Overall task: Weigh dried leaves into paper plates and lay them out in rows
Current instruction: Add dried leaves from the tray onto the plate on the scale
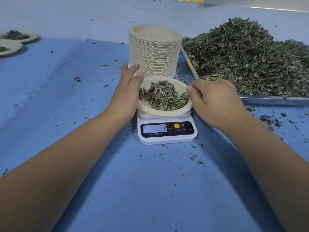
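- A paper plate [165,112] sits on a white kitchen scale [167,131] at the centre of the blue table [150,181], and a loose heap of dried leaves [164,95] lies in it.
- The left hand [128,91] lies against the plate's rim at 9 o'clock, with its fingers nearly straight and reaching toward the stack behind.
- The right hand [215,101] is at the rim at 3 o'clock, thumb tip on the edge and fingers curled. I cannot tell whether it pinches the rim.
- A tall stack of plates [154,52] stands just beyond the scale at 12 o'clock.
- A metal tray [267,99] at 2 o'clock carries a big leaf pile [250,56].
- Two filled plates [32,37] lie far off at 10 o'clock.
- The scale's display is lit, but its digits are unclear.
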